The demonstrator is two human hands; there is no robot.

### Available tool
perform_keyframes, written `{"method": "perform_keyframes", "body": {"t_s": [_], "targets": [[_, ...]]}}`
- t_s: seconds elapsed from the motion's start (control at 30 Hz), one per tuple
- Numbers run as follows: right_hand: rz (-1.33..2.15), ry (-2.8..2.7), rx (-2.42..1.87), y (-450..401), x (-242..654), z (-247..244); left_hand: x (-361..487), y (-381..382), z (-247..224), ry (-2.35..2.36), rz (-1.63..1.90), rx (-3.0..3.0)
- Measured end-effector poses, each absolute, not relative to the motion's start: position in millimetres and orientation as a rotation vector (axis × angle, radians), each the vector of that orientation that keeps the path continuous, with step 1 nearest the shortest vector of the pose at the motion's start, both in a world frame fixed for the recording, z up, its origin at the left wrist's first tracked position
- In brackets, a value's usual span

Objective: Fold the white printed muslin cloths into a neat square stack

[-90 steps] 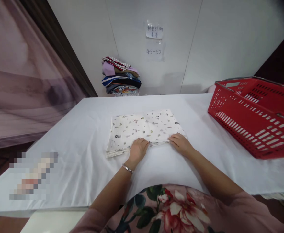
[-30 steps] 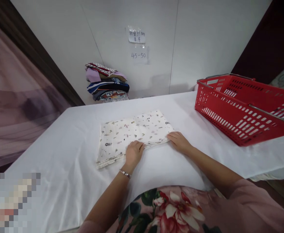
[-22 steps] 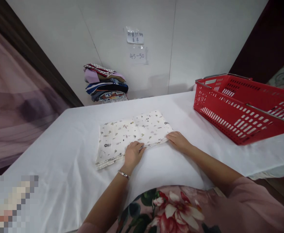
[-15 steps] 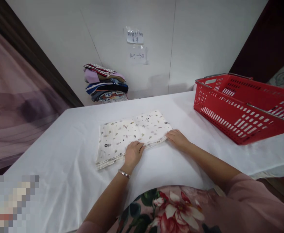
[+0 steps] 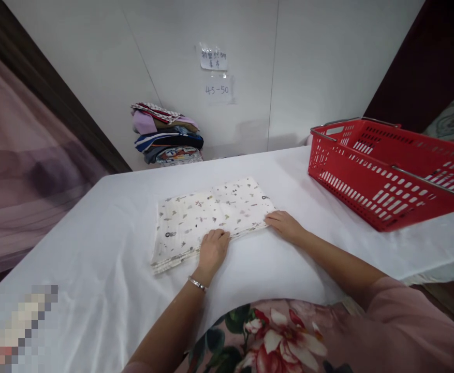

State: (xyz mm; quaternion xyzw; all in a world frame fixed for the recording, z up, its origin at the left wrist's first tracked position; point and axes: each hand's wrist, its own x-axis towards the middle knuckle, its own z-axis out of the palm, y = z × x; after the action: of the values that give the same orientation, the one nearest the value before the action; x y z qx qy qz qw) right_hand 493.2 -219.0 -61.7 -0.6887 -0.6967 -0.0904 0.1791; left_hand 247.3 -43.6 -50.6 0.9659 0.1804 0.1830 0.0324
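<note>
Cloth [image 5: 207, 210] lies just ahead, long axis roughly left-right, my left hand [image 5: 213, 252] mid near edge, my right hand [image 5: 287, 228] at near-right corner, fingers curled, can't tell if pinching

The person wore a dusty-pink top [image 5: 359, 334] whose front carried a large floral print [image 5: 277, 344], with cream and red petals opening above broad, dark green leaves. Its plain pink right sleeve [image 5: 409, 308] was loose and left the forearm bare, and only a little of the left sleeve [image 5: 135, 368] showed. A slim silver bracelet [image 5: 198, 284] circled the wrist behind the left hand [image 5: 214, 249].
</note>
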Motion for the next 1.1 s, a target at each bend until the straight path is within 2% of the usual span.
{"method": "perform_keyframes", "body": {"t_s": [0.5,0.73,0.87,1.0,1.1], "targets": [[-0.255,-1.860,-2.110,-228,513,-42,250,-38,-46,0.512,0.530,2.957],[-0.113,-1.764,-2.194,-227,515,-45,256,-38,-44,0.452,0.515,2.945],[-0.001,-1.746,-2.126,-207,523,-27,261,-35,-39,0.453,0.509,2.943],[-0.226,-1.523,-1.935,-188,528,-14,264,-34,-33,0.519,0.626,2.974],[-0.258,-1.534,-1.920,-191,529,-32,263,-36,-33,0.541,0.600,3.031]]}}
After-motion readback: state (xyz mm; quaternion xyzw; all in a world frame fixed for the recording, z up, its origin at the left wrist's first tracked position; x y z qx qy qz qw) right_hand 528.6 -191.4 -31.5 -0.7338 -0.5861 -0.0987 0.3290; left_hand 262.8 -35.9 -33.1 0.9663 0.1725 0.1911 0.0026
